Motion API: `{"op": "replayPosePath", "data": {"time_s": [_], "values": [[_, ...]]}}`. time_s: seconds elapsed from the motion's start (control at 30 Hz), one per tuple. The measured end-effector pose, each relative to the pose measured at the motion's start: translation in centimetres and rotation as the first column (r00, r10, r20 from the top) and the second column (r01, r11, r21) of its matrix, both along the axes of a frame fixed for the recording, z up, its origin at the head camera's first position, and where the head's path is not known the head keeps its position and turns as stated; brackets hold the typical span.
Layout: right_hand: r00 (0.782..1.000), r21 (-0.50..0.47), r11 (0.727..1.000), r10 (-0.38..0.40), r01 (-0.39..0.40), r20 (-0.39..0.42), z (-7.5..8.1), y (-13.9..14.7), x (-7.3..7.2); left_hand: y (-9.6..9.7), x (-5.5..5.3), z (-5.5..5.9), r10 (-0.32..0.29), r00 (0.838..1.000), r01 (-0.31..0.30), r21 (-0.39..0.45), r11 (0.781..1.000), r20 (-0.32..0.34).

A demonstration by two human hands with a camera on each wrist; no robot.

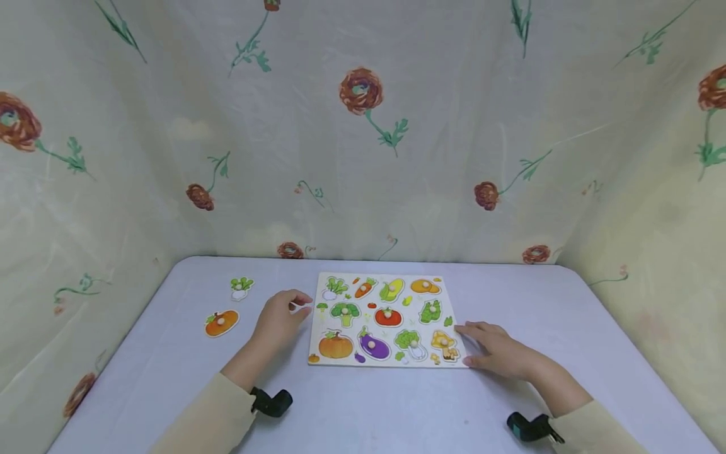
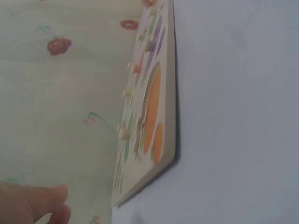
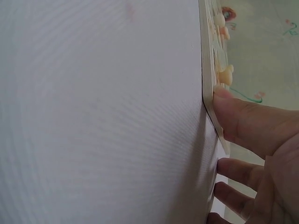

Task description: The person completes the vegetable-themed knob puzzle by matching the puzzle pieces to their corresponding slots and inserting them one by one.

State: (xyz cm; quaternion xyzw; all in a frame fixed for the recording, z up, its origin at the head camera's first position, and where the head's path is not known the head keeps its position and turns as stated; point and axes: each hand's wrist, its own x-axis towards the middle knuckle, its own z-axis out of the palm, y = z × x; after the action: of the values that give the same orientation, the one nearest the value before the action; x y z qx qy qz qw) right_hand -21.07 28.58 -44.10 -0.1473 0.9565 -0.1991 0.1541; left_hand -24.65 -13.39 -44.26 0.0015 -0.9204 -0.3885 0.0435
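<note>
A white vegetable puzzle board (image 1: 316, 331) lies flat on the table, its pieces carrying small knobs. At its top left the turnip recess (image 1: 335, 287) shows only a printed picture, as does the pumpkin recess (image 1: 336, 345) at bottom left. My left hand (image 1: 279, 318) is just off the board's left edge, thumb and forefinger bent toward each other with nothing visible between them. At the lower right edge, my right hand (image 1: 501, 350) touches the board with thumb and fingers spread; its thumb (image 3: 247, 119) rests against the rim. A turnip piece (image 1: 241, 288) and a pumpkin piece (image 1: 222, 323) lie left of my left hand.
The pale table (image 1: 386, 410) has rounded far corners. A flowered curtain (image 1: 431, 157) stands behind it and along both sides. Black wrist cameras, one (image 1: 272, 402) on the left and one (image 1: 530, 427) on the right, are strapped below the hands.
</note>
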Motion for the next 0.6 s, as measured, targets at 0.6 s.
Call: {"op": "replayPosePath", "data": {"time_s": [0.6], "values": [[1.000,-0.003,1.000,0.011,-0.011,-0.012,-0.2,0.2,0.0,-9.5,2.8,0.9,0.060,0.994,-0.062,-0.012,0.998,-0.091]]}}
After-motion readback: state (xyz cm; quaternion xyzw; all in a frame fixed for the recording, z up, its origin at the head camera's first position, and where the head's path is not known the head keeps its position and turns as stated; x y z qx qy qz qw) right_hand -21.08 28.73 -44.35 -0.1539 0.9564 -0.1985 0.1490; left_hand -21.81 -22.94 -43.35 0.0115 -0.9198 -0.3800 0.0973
